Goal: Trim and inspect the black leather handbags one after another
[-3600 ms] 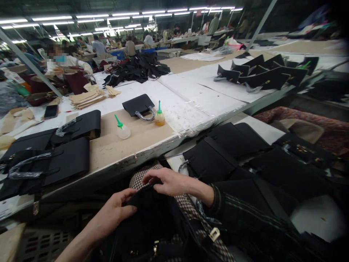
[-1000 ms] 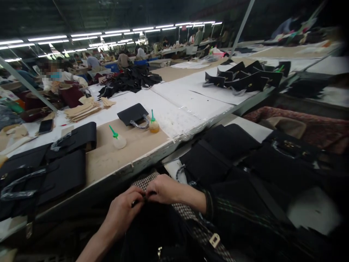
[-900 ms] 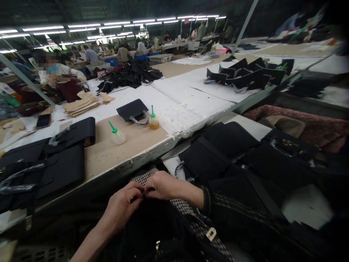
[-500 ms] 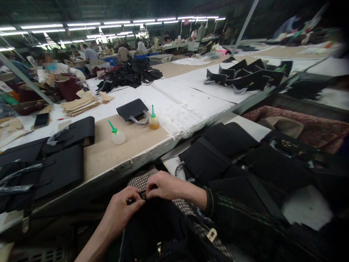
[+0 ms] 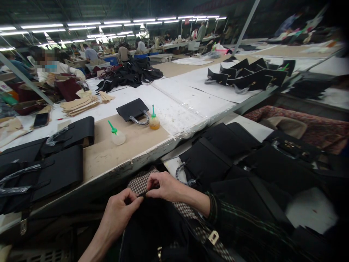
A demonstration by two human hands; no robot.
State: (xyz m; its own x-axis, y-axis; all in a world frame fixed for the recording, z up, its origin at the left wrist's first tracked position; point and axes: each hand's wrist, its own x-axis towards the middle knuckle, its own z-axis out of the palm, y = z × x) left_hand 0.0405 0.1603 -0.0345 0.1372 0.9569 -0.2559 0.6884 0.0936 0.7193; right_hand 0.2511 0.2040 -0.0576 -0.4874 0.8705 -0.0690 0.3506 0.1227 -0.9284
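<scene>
A black bag (image 5: pixel 155 225) lies open in my lap, over black-and-white checked cloth (image 5: pixel 139 182). My left hand (image 5: pixel 121 209) pinches the bag's upper edge between thumb and fingers. Right beside it, my right hand (image 5: pixel 160 185) also pinches that edge, its thumb nearly touching the left fingertips. Whatever small part lies between the fingertips is too small to tell. A gold metal clasp (image 5: pixel 213 237) shows on the bag's right side, and another gold fitting (image 5: pixel 159 253) is at the bottom of the view.
Black bags (image 5: pixel 61 171) lie on the table (image 5: pixel 109 158) at left, near two green-tipped bottles (image 5: pixel 117 137) (image 5: pixel 154 122) and a small black bag (image 5: pixel 133 109). More black bags (image 5: pixel 207 160) are piled at right. A masked person (image 5: pixel 61 71) sits across the table.
Both hands stay at the bag's edge. The fingers have shifted slightly, and the dark metallic piece seen between them before is now hidden.
</scene>
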